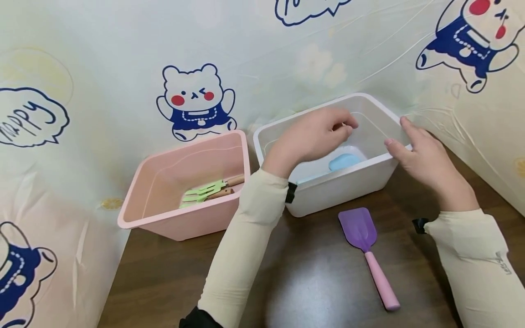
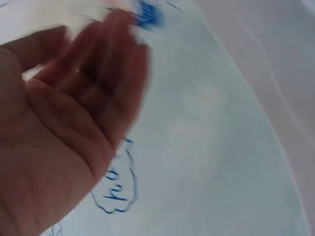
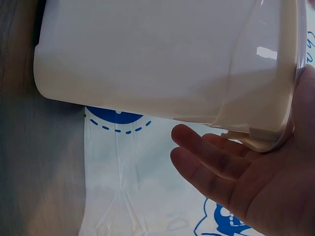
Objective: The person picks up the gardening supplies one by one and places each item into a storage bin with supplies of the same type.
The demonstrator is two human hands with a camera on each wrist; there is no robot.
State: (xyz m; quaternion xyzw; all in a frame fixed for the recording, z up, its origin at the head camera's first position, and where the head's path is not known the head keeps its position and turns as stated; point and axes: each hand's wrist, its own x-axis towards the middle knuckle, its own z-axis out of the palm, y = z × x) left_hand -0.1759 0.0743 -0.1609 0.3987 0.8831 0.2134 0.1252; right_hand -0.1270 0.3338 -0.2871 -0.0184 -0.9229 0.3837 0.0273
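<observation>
My left hand [image 1: 313,136] is over the white bin [image 1: 340,191], fingers loosely bent and holding nothing; the left wrist view shows the palm of the left hand [image 2: 74,123] bare. At the bin's right end my right hand [image 1: 430,157] holds the rim, thumb at the front corner. In the right wrist view the right hand [image 3: 246,182] has its fingers along the outside, under the lip of the white bin [image 3: 147,54]. A light blue rounded piece [image 1: 344,161] lies inside the bin, partly hidden by the front wall.
Left of the white bin stands a pink bin [image 1: 184,223] with green garden forks [image 1: 205,190] with wooden handles inside. A purple shovel [image 1: 361,230] with a pink handle lies on the dark wooden table [image 1: 311,273] in front. A bear-printed cloth [image 1: 123,91] hangs behind.
</observation>
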